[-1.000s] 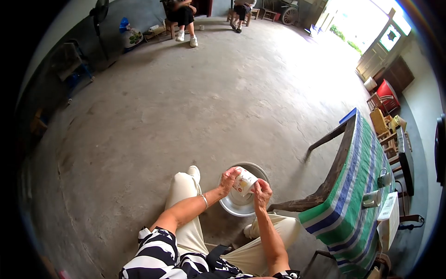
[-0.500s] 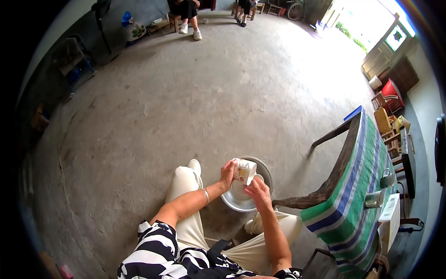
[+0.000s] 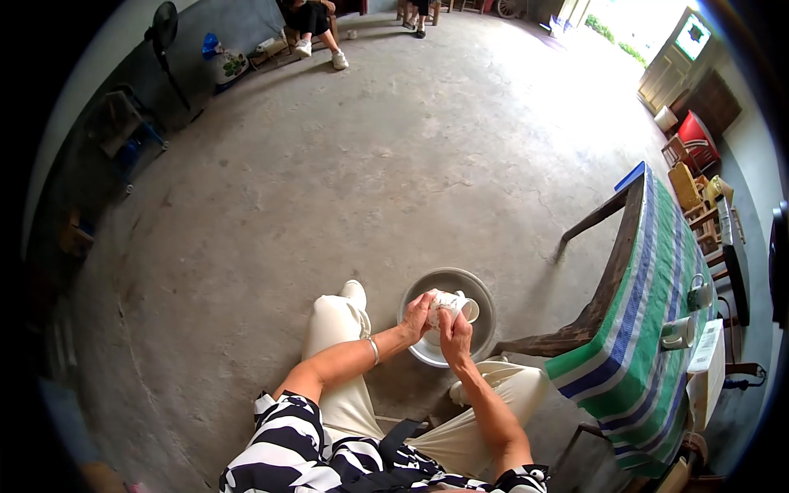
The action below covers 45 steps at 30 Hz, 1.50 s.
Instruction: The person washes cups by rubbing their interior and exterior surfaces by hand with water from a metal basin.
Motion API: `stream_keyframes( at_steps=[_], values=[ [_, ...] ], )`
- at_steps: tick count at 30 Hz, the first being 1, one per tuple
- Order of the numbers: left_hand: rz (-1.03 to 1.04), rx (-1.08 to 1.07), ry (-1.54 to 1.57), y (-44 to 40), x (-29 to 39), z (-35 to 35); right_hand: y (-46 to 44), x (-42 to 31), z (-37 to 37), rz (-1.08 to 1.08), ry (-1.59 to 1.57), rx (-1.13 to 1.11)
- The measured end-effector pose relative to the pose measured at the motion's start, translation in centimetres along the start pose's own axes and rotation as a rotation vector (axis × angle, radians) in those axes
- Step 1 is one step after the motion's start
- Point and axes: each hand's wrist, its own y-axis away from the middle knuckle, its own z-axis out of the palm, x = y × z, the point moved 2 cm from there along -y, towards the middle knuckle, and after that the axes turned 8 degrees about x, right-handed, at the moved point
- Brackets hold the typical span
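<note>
A white mug with a printed pattern (image 3: 445, 305) is tilted on its side over a round metal basin (image 3: 490, 301) on the floor. My left hand (image 3: 417, 315) is wrapped around the mug's left end. My right hand (image 3: 455, 337) closes on its near side, the thumb along the wall close to the rim. The mug's mouth points to the right. Another pale rounded piece shows beside it in the basin, partly hidden, and I cannot tell whether it is a second cup.
At the right stands a wooden table with a green, blue and white striped cloth (image 3: 612, 361), bearing two mugs (image 3: 678, 333) and a white box (image 3: 707, 349). Chairs and a red tub (image 3: 697, 135) line the right wall. Two seated people (image 3: 316, 25) are at the back, near a standing fan (image 3: 164, 33).
My right hand has come up from the mug's rim onto its side. The mug has turned a little in my hands. The whole view has shifted slightly.
</note>
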Motion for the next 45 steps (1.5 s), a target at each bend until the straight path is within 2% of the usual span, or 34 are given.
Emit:
stream_keyframes(
  at_steps=[2, 3, 4, 6, 7, 10, 12, 14, 16, 18, 20, 22, 26, 28, 30, 32, 34, 35, 36, 38, 39, 40, 41, 42, 44, 45],
  values=[
    [-0.086, -0.076, 0.017, 0.1, 0.7, 0.5, 0.6, -0.3, -0.8, -0.304, 0.288, -0.123],
    [-0.197, -0.131, -0.002, -1.4, 0.1, -0.5, 0.6, -0.3, -1.5, -0.345, 0.466, -0.323],
    [-0.197, -0.131, -0.001, -1.4, 0.7, -0.5, 0.1, -0.6, -2.2, -0.345, 0.465, -0.325],
    [-0.279, -0.268, 0.017, -0.8, 2.2, -0.2, -0.2, -2.2, -2.7, -0.913, 0.416, -0.471],
    [-0.314, -0.313, -0.063, -0.1, 3.4, 0.3, -0.4, -2.3, -3.1, -1.030, 0.533, -0.484],
    [-0.368, -0.312, -0.087, 0.7, 4.3, 0.2, -1.3, -3.8, -4.6, -1.150, 0.609, -0.572],
    [-0.367, -0.316, -0.080, 0.5, 4.1, -0.1, -1.6, -4.9, -5.9, -1.193, 0.616, -0.553],
    [-0.401, -0.307, -0.066, 1.3, 4.8, 0.3, -1.8, -6.0, -6.8, -1.143, 0.696, -0.525],
    [-0.403, -0.347, -0.087, 0.9, 4.7, -0.3, -1.7, -7.6, -6.2, -1.098, 0.618, -0.445],
    [-0.411, -0.387, -0.108, 0.7, 4.1, -0.5, -2.2, -9.1, -5.1, -0.947, 0.514, -0.332],
    [-0.459, -0.383, -0.171, 0.7, 3.5, -0.5, -3.2, -9.0, -3.3, -0.816, 0.423, -0.416],
    [-0.411, -0.367, -0.215, 1.5, 3.9, 0.3, -4.3, -6.0, -2.0, -0.560, 0.339, -0.566],
    [-0.337, -0.293, -0.244, 1.1, 4.5, -0.2, -4.6, -4.2, -1.3, -0.453, 0.274, -0.419],
    [-0.394, -0.285, -0.132, 0.3, 4.2, -0.2, -4.0, -4.5, -1.9, -0.352, 0.675, -0.281],
    [-0.329, -0.286, -0.278, -0.4, 4.1, -0.6, -3.9, -3.7, -2.5, -0.355, 0.527, -0.224],
    [-0.418, -0.287, -0.279, -0.1, 3.8, -0.6, -3.8, -3.3, -2.8, -0.356, 0.463, -0.206],
    [-0.423, -0.381, -0.278, 1.0, 4.6, 0.1, -3.8, -3.4, -3.0, -0.355, 0.389, -0.175],
    [-0.380, -0.370, -0.231, 3.2, 6.0, 1.8, -4.0, -2.9, -3.4, -0.279, 0.403, -0.233],
    [-0.354, -0.413, -0.123, 2.3, 5.2, 1.4, -4.2, -1.8, -3.6, -0.095, 0.377, -0.278],
    [-0.365, -0.593, 0.115, 2.4, 5.3, 1.5, -3.5, 0.6, -3.3, 0.184, 0.000, -0.249],
    [-0.376, -0.603, 0.112, 2.6, 5.4, 2.1, -2.9, -1.5, -3.5, 0.273, -0.075, -0.256],
    [-0.255, -0.538, 0.119, 3.3, 5.9, 2.5, -2.4, -2.4, -3.1, 0.279, -0.073, -0.245],
    [-0.137, -0.468, 0.126, 3.9, 6.1, 2.6, -1.7, -2.8, -2.6, 0.374, -0.244, -0.206],
    [-0.154, -0.465, 0.127, 4.0, 6.1, 2.4, -1.2, -2.7, -2.4, 0.469, -0.416, -0.163],
    [-0.125, -0.551, 0.039, 4.0, 6.1, 2.3, -0.7, -1.1, -1.9, 0.506, -0.515, -0.169],
    [-0.060, -0.418, 0.030, 3.9, 5.8, 2.6, -0.1, -1.2, -1.6, 0.482, -0.528, -0.181]
  ],
)
